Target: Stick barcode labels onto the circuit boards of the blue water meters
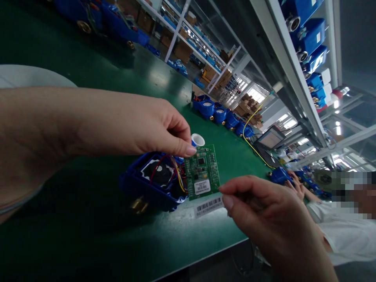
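My left hand (166,127) pinches the upper left corner of a green circuit board (209,166), which carries a small white label. In the fingertips of my right hand (264,217) is a barcode sticker (207,208), its strip running left just below the board. The right fingertips also lie close to the board's lower right corner; I cannot tell if they touch it. Behind the board, an open blue meter housing (138,196) rests on the green bench, with a brass fitting (139,205) at its side. Red, yellow and white wires (179,178) run from it toward the board.
Several blue meters (220,114) stand along the bench's far edge, by a yellow cable (249,121) and a laptop (270,138). More blue units (100,19) lie upper left. A co-worker's hands (296,186) handle a blue meter at right. A shelf (290,66) hangs overhead.
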Demonstrator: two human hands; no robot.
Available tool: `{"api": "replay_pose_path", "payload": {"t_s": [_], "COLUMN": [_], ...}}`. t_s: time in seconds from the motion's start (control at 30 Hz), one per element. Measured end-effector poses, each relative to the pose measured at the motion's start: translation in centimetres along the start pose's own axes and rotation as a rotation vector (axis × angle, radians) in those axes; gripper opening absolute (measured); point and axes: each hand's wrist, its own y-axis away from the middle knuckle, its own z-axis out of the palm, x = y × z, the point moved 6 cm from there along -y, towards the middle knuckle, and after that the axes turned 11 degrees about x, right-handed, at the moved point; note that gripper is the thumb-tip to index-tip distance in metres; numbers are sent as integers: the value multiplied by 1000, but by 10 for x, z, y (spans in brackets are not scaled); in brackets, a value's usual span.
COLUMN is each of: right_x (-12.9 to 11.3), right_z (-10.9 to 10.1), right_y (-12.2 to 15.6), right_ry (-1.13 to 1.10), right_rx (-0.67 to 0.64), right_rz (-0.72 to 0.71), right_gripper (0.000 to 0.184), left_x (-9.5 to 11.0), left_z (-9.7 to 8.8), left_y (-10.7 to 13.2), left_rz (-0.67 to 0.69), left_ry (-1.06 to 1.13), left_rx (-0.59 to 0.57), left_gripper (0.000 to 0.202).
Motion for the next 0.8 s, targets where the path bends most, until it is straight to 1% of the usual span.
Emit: {"api": "replay_pose_path", "payload": {"t_s": [0.17, 0.27, 0.37, 0.47, 0.57, 0.6, 0.67, 0.73, 0.8], "right_x": [1, 1, 1, 1, 1, 1, 1, 3, 4], "right_z": [4, 4, 5, 7, 7, 7, 8, 9, 11], "right_y": [2, 2, 2, 0, 0, 0, 2, 3, 4], "right_ry": [-102, -144, -174, -178, -173, -178, -192, -206, -228], "right_rx": [18, 24, 18, 10, 15, 15, 13, 15, 19], "right_rz": [39, 56, 58, 60, 48, 43, 38, 45, 58], "right_gripper": [22, 25, 25, 24, 24, 24, 24, 24, 24], "left_x": [-1, -1, -1, 0, 0, 0, 1, 4, 7], "left_z": [-3, -2, -2, -2, -2, -3, -3, -2, -2], "left_y": [0, 1, 2, 3, 4, 4, 5, 6, 7], "left_rz": [-35, -12, 15, 13, -85, -119, -150, -119, -49], "left_ry": [-30, -60, -29, 27, 96, 115, 133, 139, 121], "left_rx": [18, -23, -20, 10, 54, 72, 86, 77, 63], "left_gripper": [26, 33, 35, 28, 9, 6, 7, 7, 6]}}
